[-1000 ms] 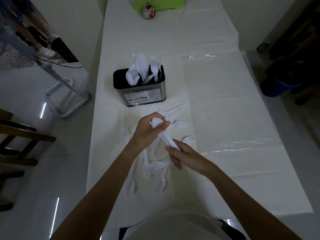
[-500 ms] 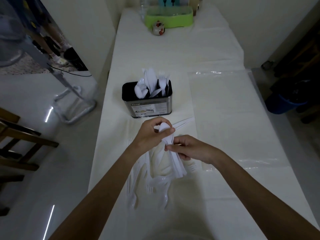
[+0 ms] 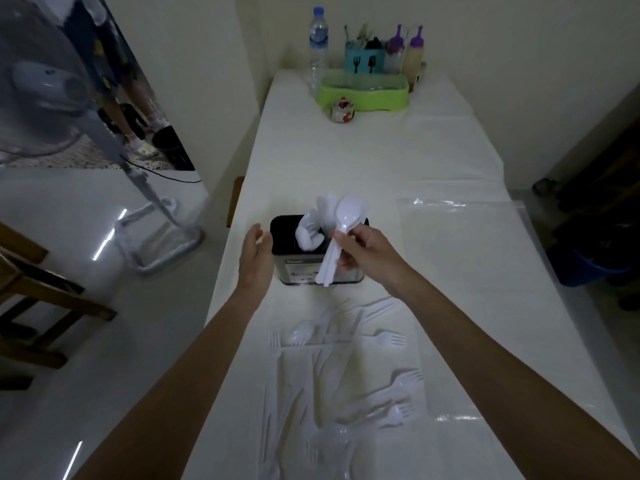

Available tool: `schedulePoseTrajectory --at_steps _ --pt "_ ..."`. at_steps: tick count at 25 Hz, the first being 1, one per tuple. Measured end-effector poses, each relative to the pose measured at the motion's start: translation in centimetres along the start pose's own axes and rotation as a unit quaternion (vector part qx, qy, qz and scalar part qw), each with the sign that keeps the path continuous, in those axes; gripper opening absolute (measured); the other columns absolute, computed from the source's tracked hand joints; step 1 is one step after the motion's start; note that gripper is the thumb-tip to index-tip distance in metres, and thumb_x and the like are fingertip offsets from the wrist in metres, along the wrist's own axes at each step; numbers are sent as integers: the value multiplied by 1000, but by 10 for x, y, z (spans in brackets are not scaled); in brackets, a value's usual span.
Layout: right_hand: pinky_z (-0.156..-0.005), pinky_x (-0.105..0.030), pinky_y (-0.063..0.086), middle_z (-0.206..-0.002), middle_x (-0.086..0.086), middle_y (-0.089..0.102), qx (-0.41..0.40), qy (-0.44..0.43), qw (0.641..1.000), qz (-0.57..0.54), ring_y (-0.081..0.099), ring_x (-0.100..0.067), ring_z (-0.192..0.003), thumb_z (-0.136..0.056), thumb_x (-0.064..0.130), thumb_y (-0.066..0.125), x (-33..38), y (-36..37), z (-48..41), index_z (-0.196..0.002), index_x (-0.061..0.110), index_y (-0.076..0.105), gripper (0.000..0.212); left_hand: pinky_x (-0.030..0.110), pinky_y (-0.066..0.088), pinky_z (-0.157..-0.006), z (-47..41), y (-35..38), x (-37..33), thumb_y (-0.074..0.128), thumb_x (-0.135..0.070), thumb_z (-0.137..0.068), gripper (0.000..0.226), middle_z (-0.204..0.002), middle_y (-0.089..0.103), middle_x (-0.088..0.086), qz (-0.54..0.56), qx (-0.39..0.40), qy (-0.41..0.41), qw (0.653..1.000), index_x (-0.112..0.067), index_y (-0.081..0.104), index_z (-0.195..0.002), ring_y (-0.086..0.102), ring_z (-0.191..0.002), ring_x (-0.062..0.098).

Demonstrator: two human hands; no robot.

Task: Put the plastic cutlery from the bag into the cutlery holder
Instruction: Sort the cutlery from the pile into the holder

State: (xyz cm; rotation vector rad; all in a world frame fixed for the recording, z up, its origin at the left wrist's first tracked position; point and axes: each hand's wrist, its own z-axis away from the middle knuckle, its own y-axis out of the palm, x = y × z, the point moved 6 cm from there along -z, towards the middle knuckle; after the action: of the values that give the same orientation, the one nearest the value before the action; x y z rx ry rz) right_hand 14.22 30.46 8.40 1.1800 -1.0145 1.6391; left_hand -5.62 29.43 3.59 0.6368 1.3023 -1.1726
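A black and metal cutlery holder (image 3: 287, 268) stands on the white table, with white plastic cutlery sticking up from it. My right hand (image 3: 363, 251) grips a small bunch of white plastic spoons (image 3: 346, 216), bowls up, right in front of the holder's top. My left hand (image 3: 256, 254) is open beside the holder's left wall, holding nothing. Several loose white forks, spoons and knives (image 3: 346, 372) lie scattered on the table close to me. The clear plastic bag (image 3: 460, 265) lies flat to the right.
At the far end stand a green tray (image 3: 363, 93), a water bottle (image 3: 318, 46), a teal utensil caddy (image 3: 363, 60), squeeze bottles and a small jar (image 3: 342, 110). A fan stand (image 3: 152, 209) and wooden chair (image 3: 34, 289) are on the floor left of the table; a blue bin (image 3: 588, 268) right.
My right hand has lifted the spoons from over the pile up to the holder. My left hand let go of them and moved beside the holder. The view tilted upward.
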Motion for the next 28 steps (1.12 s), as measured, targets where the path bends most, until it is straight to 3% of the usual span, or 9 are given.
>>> schedulePoseTrajectory --at_steps 4,7,12,15,18,21,24,26,28 --pt "-72 -28 58 -81 -5 61 -7 -28 1000 -9 61 -10 -65 -95 27 52 20 5 -37 -99 8 60 21 28 30 -107 -17 19 14 33 -20 -102 43 -147 40 8 18 46 -6 999 -13 32 -145 40 -133 24" --pt "-72 -23 57 -85 3 62 -14 -83 996 18 62 -7 -70 -96 22 51 29 8 -47 -105 12 60 16 43 30 -115 -24 19 29 34 -16 -100 44 -145 43 9 39 51 11 998 -14 35 -144 42 -132 25" --pt "-72 -46 55 -86 -12 61 -52 -184 966 172 62 -28 -77 -87 30 59 7 24 -45 -93 4 57 27 48 33 -113 -23 21 32 32 -20 -101 42 -143 45 10 40 42 36 998 -14 35 -143 43 -131 25" --pt "-62 -23 46 -87 -8 54 -95 -246 935 238 54 -15 -68 -85 27 66 4 32 -32 -86 -1 61 28 47 38 -108 -22 21 31 34 -27 -99 46 -141 47 11 47 44 50 997 -15 35 -143 46 -128 27" --pt "-54 -25 37 -80 1 46 -154 -209 922 287 46 -12 -61 -86 29 66 -7 34 -18 -76 4 58 28 30 46 -94 -22 21 32 33 -23 -100 42 -136 51 10 49 43 52 997 -16 37 -142 52 -120 24" --pt "-56 -29 32 -70 1 44 -130 -112 910 378 44 -14 -65 -87 30 63 -13 41 -31 -59 12 42 39 13 42 -79 -17 21 27 30 -18 -102 40 -132 52 5 37 37 52 997 -16 38 -141 53 -112 15" --pt "-51 -26 28 -49 3 36 -84 -82 924 364 38 -11 -48 -85 31 65 -3 46 -44 -47 19 32 52 19 43 -89 -19 20 26 30 -21 -102 40 -135 51 4 50 51 47 996 -18 37 -142 51 -117 17" --pt "-46 -22 28 -42 1 39 -94 -92 939 318 35 -8 -40 -82 35 69 0 43 -40 -43 16 39 53 29 41 -100 -19 19 27 30 -24 -102 41 -137 50 4 52 61 41 996 -19 36 -143 50 -122 18" --pt "-50 -23 36 -49 -11 56 -137 -113 941 288 48 -16 -45 -80 30 72 3 37 -29 -52 3 57 41 33 39 -105 -20 18 30 31 -28 -102 43 -140 48 4 45 63 28 997 -20 34 -144 48 -124 18"
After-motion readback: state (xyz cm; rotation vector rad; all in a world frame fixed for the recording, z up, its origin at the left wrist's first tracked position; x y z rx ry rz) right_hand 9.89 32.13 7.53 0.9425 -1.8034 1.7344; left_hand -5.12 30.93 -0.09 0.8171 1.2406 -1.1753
